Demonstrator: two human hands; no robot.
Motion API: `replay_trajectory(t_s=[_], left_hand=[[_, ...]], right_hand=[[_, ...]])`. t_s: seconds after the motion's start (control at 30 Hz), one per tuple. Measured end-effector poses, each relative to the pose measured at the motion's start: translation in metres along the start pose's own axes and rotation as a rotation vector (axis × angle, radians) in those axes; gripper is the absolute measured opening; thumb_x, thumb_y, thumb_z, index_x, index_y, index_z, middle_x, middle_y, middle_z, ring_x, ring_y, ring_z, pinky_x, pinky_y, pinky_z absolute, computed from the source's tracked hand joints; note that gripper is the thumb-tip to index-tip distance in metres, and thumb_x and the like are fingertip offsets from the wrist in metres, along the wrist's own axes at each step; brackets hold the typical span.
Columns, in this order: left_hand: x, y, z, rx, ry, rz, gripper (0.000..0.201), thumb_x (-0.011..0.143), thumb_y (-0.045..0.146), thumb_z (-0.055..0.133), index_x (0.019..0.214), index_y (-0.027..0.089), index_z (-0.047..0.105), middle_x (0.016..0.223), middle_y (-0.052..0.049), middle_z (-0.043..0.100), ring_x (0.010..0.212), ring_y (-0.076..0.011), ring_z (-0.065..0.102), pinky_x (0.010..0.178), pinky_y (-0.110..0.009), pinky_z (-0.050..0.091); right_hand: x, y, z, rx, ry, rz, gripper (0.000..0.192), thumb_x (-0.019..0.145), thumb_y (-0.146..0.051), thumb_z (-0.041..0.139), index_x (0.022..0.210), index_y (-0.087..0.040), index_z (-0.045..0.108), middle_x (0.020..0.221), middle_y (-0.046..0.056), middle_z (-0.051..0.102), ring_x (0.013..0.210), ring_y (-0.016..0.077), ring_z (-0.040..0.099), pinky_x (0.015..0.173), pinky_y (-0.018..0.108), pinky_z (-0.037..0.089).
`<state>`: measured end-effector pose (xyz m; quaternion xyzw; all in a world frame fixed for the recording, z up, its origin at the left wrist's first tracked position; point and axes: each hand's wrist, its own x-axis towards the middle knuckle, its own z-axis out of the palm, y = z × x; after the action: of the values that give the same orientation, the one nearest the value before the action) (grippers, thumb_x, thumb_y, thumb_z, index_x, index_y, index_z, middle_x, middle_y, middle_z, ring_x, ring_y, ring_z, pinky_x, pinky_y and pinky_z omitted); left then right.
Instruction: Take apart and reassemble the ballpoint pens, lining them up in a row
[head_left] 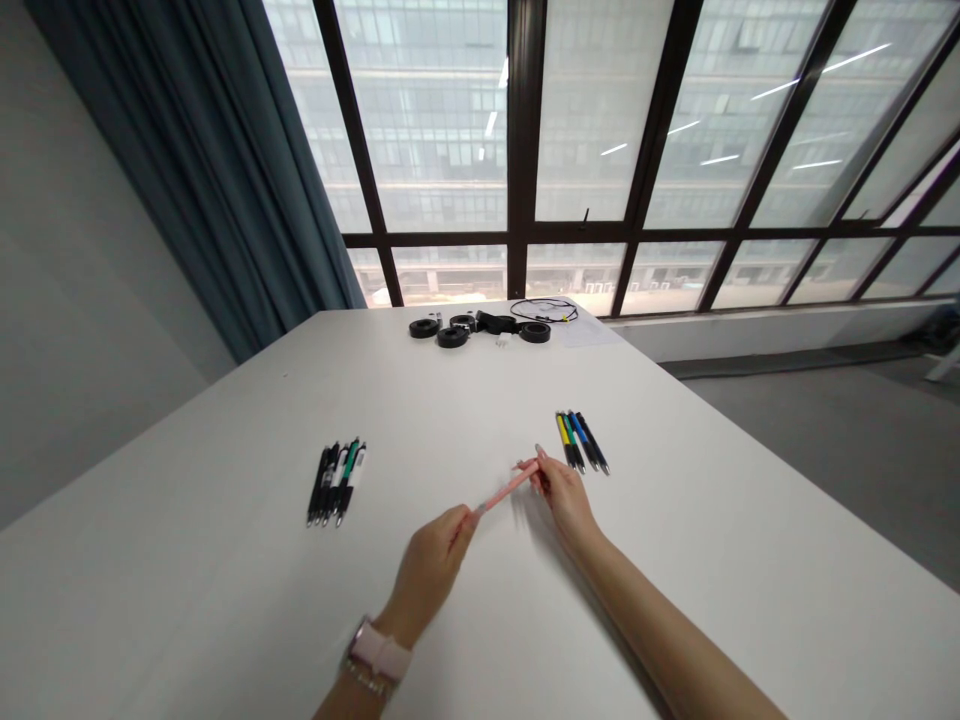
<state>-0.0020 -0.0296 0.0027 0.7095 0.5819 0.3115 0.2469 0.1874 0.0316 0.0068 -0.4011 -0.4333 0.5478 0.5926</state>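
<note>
Pink pen [508,489] held above the white table [225,600], slanting up from left hand [431,565] to right hand [564,497]. Left fingers pinched on the lower, bluish end; right fingers closed on the upper end. Exact contact of individual fingertips too small to make out. Tip and cap of the pen hidden inside the two grips. Pink watch strap [381,655] on the left wrist, dial turned out of sight. Both forearms cut off by the lower edge.

Just beyond the right hand, apart from it: row of four pens [582,441], barrels yellow, green, blue and dark, lying side by side. Well to the left: second cluster of pens [337,481], mostly black and white, one green; exact count uncertain through overlap.

At the far table edge: black ring-shaped items [452,336] and a looped black cable [544,311], kind not determinable at this range. Pale sheet [592,332] beside them, barely distinct from the tabletop.

Behind: dark-framed window wall [517,150] with ceiling-light reflections, office building outside. Blue-grey curtain [202,170] at left. Grey floor [825,420] at right.
</note>
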Motion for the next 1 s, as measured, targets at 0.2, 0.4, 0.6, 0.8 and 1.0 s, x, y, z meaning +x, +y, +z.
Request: replay_trajectory(t_s=[0.2, 0.4, 0.6, 0.8, 1.0], left_hand=[[-0.001, 0.007, -0.002, 0.074, -0.004, 0.040, 0.041, 0.093, 0.046, 0.031, 0.061, 0.021, 0.038, 0.052, 0.006, 0.039, 0.048, -0.0099, 0.040, 0.049, -0.023, 0.026], [-0.001, 0.014, -0.002, 0.228, 0.085, 0.156, 0.027, 0.090, 0.044, 0.045, 0.080, 0.021, 0.052, 0.067, 0.004, 0.054, 0.057, -0.0104, 0.051, 0.055, -0.022, 0.036], [0.000, 0.009, 0.000, 0.319, 0.199, 0.286, 0.022, 0.094, 0.036, 0.039, 0.089, 0.021, 0.055, 0.075, 0.000, 0.062, 0.064, -0.0125, 0.058, 0.058, -0.022, 0.041], [0.000, 0.004, 0.007, 0.279, 0.149, 0.197, 0.035, 0.095, 0.037, 0.031, 0.075, 0.021, 0.054, 0.066, 0.000, 0.059, 0.060, -0.0142, 0.055, 0.057, -0.025, 0.038], [0.000, 0.009, 0.006, -0.326, -0.095, -0.145, 0.048, 0.092, 0.054, 0.027, 0.069, 0.019, 0.050, 0.049, 0.006, 0.038, 0.044, -0.0104, 0.040, 0.045, -0.022, 0.031]], right_hand=[[-0.005, -0.007, 0.002, -0.083, 0.035, -0.013, 0.048, 0.082, -0.055, 0.053, 0.051, -0.020, 0.057, 0.052, 0.001, 0.052, 0.074, 0.0209, 0.060, 0.063, 0.028, 0.038], [-0.006, -0.009, 0.002, -0.020, 0.098, -0.052, 0.049, 0.080, -0.053, 0.059, 0.045, -0.022, 0.048, 0.056, 0.004, 0.057, 0.106, 0.0271, 0.058, 0.072, 0.029, 0.038], [-0.008, -0.009, 0.006, 0.069, 0.153, 0.007, 0.044, 0.076, -0.051, 0.064, 0.046, -0.020, 0.055, 0.063, 0.004, 0.061, 0.086, 0.0217, 0.060, 0.067, 0.027, 0.037], [-0.009, -0.008, 0.007, 0.094, 0.160, 0.023, 0.039, 0.076, -0.052, 0.063, 0.078, -0.015, 0.074, 0.048, -0.007, 0.035, 0.049, 0.0100, 0.035, 0.055, 0.026, 0.032], [-0.006, -0.011, 0.004, 0.081, 0.024, 0.002, 0.042, 0.079, -0.052, 0.059, 0.092, -0.015, 0.074, 0.051, -0.006, 0.035, 0.052, 0.0109, 0.033, 0.057, 0.026, 0.032]])
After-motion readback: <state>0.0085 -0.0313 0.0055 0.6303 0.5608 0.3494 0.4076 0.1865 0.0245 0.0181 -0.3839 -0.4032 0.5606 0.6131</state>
